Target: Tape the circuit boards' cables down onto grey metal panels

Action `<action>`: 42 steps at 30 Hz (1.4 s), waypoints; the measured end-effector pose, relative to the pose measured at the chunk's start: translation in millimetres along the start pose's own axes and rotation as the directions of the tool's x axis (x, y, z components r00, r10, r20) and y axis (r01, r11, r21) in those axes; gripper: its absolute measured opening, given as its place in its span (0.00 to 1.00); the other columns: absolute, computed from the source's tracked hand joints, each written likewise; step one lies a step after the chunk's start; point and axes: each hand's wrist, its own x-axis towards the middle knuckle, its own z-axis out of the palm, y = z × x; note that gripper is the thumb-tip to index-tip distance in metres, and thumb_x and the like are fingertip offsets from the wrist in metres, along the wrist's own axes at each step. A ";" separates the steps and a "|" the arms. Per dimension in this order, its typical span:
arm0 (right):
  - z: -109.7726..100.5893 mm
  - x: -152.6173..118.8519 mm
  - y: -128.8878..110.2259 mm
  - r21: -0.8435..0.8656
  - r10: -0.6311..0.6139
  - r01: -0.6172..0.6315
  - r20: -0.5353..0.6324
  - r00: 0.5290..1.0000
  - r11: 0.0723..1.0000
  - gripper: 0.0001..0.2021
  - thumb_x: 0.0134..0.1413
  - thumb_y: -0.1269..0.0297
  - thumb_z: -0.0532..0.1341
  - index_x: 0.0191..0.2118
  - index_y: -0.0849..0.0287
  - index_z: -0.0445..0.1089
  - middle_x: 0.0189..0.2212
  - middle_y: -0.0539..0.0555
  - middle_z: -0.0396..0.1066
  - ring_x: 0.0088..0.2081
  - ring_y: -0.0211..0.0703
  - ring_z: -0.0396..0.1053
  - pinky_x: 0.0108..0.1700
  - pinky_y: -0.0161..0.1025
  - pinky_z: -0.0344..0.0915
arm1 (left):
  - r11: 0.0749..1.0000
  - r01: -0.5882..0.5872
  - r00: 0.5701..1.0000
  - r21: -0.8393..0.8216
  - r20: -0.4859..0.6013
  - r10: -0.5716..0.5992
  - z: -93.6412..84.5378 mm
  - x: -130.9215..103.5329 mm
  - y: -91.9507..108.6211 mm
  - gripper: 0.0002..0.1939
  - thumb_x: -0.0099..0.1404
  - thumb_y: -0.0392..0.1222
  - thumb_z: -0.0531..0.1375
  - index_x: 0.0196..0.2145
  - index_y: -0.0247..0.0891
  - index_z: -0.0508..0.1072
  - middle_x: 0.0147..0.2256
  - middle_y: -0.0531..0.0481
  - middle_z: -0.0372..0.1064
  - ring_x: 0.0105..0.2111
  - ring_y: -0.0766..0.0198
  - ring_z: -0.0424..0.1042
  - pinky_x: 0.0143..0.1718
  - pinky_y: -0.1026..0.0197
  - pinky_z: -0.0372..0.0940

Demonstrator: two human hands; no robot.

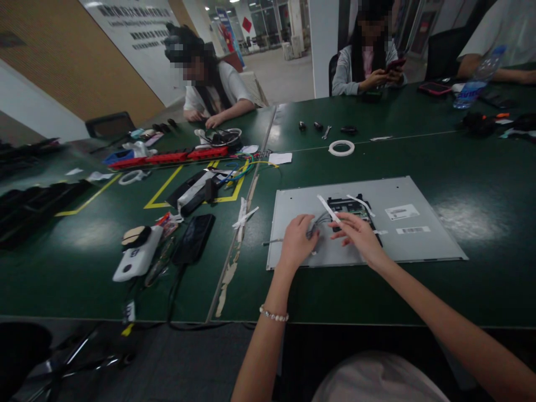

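Observation:
A flat grey metal panel (364, 257) lies on the table before me, with a black bracket and circuit board (347, 205) near its middle. My left hand (298, 240) is closed round a bundle of grey cables (320, 220) over the panel's left part. Between the thumb and fingers of my right hand (359, 234) is a strip of white tape (328, 207), its free end pointing up and left. Another white tape strip (362, 204) is stuck by the board's upper right corner. Two white labels, one a barcode label (413, 230), sit on the panel's right side.
A roll of white tape (341, 148) and a small wrench (326, 132) lie beyond the panel. Left of the table seam are crossed tape strips (245, 216), a black phone (194, 239) and a white device (138, 259). Other people sit across the table, near a water bottle (479, 78).

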 end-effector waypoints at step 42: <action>35.1 -1.9 4.7 0.037 0.275 -0.282 0.130 0.953 0.959 0.22 0.59 0.67 0.52 0.59 0.65 0.55 0.50 0.62 0.67 0.27 0.35 0.72 0.18 0.27 0.58 | 0.988 -0.149 0.981 0.046 0.136 0.142 6.1 3.6 -17.7 0.22 0.62 0.25 0.50 0.51 0.36 0.70 0.52 0.44 0.68 0.55 0.60 0.65 0.58 0.52 0.60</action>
